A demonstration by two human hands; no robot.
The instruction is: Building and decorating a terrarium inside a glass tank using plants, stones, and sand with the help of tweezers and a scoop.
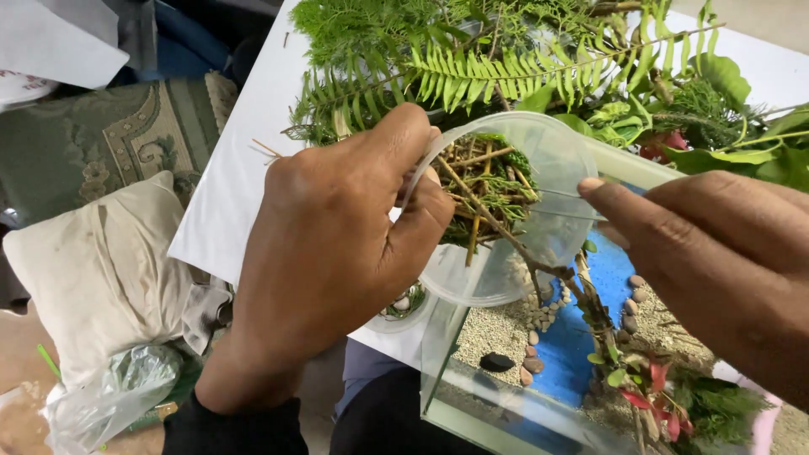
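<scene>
My left hand (337,244) grips the rim of a clear plastic cup (539,211) tipped on its side over a glass tank (438,371). Twigs and green sprigs (484,181) fill the cup. My right hand (716,261) reaches in from the right, its fingertip touching the cup's rim at the far side. Inside the tank lie pale gravel (497,329), a blue strip (581,337) edged with small pebbles, a black stone (496,362) and a leafy twig with red petals (640,388).
Fern fronds and other greenery (506,67) are piled on the white table (244,168) behind the tank. A cream cushion (93,270), a clear plastic bag (109,396) and a green patterned rug (109,135) lie on the floor at the left.
</scene>
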